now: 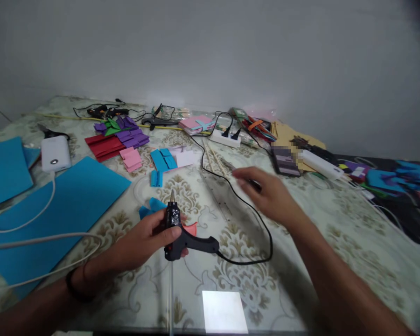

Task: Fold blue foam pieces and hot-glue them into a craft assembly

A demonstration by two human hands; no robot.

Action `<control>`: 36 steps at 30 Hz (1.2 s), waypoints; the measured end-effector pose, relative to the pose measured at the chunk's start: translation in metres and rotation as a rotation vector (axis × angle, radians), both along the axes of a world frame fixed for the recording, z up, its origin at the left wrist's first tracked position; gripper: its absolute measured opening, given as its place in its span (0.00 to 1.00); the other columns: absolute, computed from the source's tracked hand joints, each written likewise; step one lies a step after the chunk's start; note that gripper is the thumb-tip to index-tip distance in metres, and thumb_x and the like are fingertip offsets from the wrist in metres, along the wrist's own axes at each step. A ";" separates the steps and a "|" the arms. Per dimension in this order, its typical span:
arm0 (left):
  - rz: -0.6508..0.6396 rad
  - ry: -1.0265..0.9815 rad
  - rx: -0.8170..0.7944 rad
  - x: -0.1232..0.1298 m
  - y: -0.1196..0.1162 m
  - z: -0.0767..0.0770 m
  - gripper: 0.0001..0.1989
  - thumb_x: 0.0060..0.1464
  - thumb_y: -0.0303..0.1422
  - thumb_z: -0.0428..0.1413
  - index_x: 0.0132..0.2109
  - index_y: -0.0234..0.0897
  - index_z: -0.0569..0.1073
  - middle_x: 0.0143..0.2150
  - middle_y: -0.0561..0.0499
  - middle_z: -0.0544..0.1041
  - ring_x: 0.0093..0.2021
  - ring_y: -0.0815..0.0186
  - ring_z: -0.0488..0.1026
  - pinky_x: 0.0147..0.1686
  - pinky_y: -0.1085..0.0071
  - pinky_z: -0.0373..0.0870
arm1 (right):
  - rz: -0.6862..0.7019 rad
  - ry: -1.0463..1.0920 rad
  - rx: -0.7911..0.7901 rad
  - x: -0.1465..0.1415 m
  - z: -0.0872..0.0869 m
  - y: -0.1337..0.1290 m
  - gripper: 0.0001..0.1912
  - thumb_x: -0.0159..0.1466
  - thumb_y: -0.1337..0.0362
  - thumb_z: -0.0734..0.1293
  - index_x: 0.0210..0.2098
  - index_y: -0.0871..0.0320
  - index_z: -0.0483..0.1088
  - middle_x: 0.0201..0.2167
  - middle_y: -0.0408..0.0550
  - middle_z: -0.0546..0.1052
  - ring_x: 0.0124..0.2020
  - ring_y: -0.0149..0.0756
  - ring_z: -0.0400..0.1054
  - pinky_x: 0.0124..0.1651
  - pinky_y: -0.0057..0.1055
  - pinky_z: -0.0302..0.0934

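Note:
My left hand (145,240) is wrapped around the body of a black hot glue gun (196,241). The gun's metal nozzle points away from me, and a clear glue stick (171,294) sticks out of its rear. Blue folded paper (154,204) and a bit of orange-red paper (192,228) show beside and behind this hand. My right hand (266,193), blurred by motion, is over the table to the right. A slim dark tool (255,184) shows at its fingers; its kind and whether it is gripped are unclear.
The gun's black cord (245,200) loops to a white power strip (226,138). Folded papers (164,159), thin sticks (215,158) and a white paper square (224,311) lie about. Blue sheets (66,210) and a white power bank (56,153) are left, a phone (286,161) right.

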State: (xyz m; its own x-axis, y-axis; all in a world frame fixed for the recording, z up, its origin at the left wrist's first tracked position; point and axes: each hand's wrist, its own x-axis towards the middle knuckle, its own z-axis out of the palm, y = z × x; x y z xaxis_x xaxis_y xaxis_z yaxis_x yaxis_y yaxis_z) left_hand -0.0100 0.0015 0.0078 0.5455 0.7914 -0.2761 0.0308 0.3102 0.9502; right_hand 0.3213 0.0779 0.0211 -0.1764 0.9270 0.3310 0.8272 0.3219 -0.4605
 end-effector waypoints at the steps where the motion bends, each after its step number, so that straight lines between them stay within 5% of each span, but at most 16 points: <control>1: -0.016 -0.025 0.004 0.000 0.000 0.002 0.22 0.65 0.48 0.60 0.53 0.35 0.72 0.45 0.42 0.84 0.45 0.55 0.83 0.45 0.63 0.78 | 0.219 0.013 -0.074 -0.021 0.007 -0.018 0.17 0.70 0.58 0.64 0.55 0.54 0.75 0.54 0.53 0.80 0.55 0.46 0.75 0.61 0.43 0.67; 4: -0.087 -0.091 0.049 0.001 -0.002 0.008 0.19 0.64 0.40 0.62 0.59 0.38 0.73 0.55 0.42 0.82 0.54 0.54 0.81 0.55 0.61 0.76 | 0.574 0.048 -0.283 -0.067 0.020 -0.062 0.31 0.66 0.63 0.70 0.67 0.54 0.64 0.62 0.56 0.75 0.61 0.46 0.72 0.63 0.44 0.67; 10: -0.173 0.125 0.208 -0.007 0.002 0.022 0.14 0.67 0.37 0.57 0.57 0.43 0.78 0.49 0.50 0.85 0.52 0.56 0.82 0.50 0.67 0.75 | 0.550 0.120 -0.373 -0.084 0.007 -0.072 0.17 0.62 0.73 0.66 0.50 0.54 0.69 0.45 0.51 0.78 0.44 0.41 0.75 0.46 0.36 0.71; 12: -0.039 0.318 0.426 -0.013 0.010 0.024 0.13 0.68 0.39 0.56 0.55 0.42 0.80 0.47 0.49 0.85 0.48 0.59 0.82 0.49 0.67 0.74 | 0.474 0.147 -0.333 -0.078 0.002 -0.067 0.10 0.60 0.72 0.66 0.41 0.55 0.69 0.36 0.47 0.76 0.35 0.38 0.72 0.37 0.32 0.67; 14: 0.265 0.551 0.644 -0.021 0.021 0.023 0.12 0.67 0.40 0.56 0.49 0.40 0.79 0.46 0.47 0.84 0.44 0.60 0.79 0.44 0.67 0.72 | 0.367 0.195 -0.335 -0.071 -0.002 -0.065 0.06 0.59 0.70 0.65 0.37 0.55 0.68 0.30 0.43 0.74 0.28 0.36 0.68 0.31 0.31 0.62; 16: 0.380 0.739 0.772 -0.029 0.033 0.016 0.13 0.64 0.40 0.58 0.50 0.38 0.77 0.42 0.47 0.80 0.37 0.62 0.73 0.40 0.66 0.69 | 0.283 0.260 -0.362 -0.067 -0.005 -0.063 0.04 0.61 0.67 0.64 0.36 0.55 0.70 0.28 0.42 0.74 0.26 0.35 0.66 0.29 0.31 0.59; 20: 0.262 0.924 0.757 -0.039 0.046 -0.004 0.20 0.58 0.42 0.63 0.52 0.36 0.74 0.42 0.47 0.75 0.36 0.61 0.71 0.39 0.63 0.68 | 0.221 0.275 -0.408 -0.067 -0.007 -0.061 0.12 0.69 0.56 0.63 0.33 0.55 0.72 0.26 0.43 0.73 0.27 0.36 0.66 0.30 0.31 0.59; 26: 0.082 0.823 0.765 -0.032 0.046 -0.021 0.08 0.58 0.37 0.63 0.39 0.37 0.75 0.44 0.45 0.77 0.48 0.54 0.75 0.52 0.57 0.70 | 0.159 0.292 -0.506 -0.077 -0.009 -0.061 0.18 0.68 0.49 0.66 0.30 0.54 0.72 0.25 0.43 0.74 0.28 0.38 0.68 0.31 0.32 0.62; 31: 0.036 0.544 0.701 -0.022 0.036 -0.017 0.03 0.63 0.32 0.58 0.40 0.38 0.75 0.46 0.47 0.80 0.49 0.60 0.77 0.52 0.62 0.71 | 0.134 0.382 -0.550 -0.078 -0.010 -0.067 0.18 0.64 0.47 0.69 0.25 0.50 0.71 0.23 0.45 0.73 0.27 0.42 0.69 0.29 0.35 0.64; 36: 0.059 0.582 0.536 -0.014 0.019 -0.002 0.06 0.65 0.36 0.57 0.43 0.40 0.77 0.41 0.53 0.82 0.38 0.65 0.77 0.35 0.70 0.69 | 0.015 0.457 -0.654 -0.081 -0.011 -0.068 0.18 0.64 0.44 0.69 0.34 0.52 0.76 0.30 0.46 0.79 0.35 0.45 0.74 0.39 0.37 0.69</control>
State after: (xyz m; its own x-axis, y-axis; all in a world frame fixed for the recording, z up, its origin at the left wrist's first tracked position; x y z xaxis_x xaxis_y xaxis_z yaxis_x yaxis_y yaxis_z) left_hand -0.0242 0.0208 0.0053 0.3838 0.9202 -0.0774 0.5665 -0.1684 0.8066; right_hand 0.2402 0.0100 0.0100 -0.1681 0.9570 -0.2364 0.5085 -0.1212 -0.8525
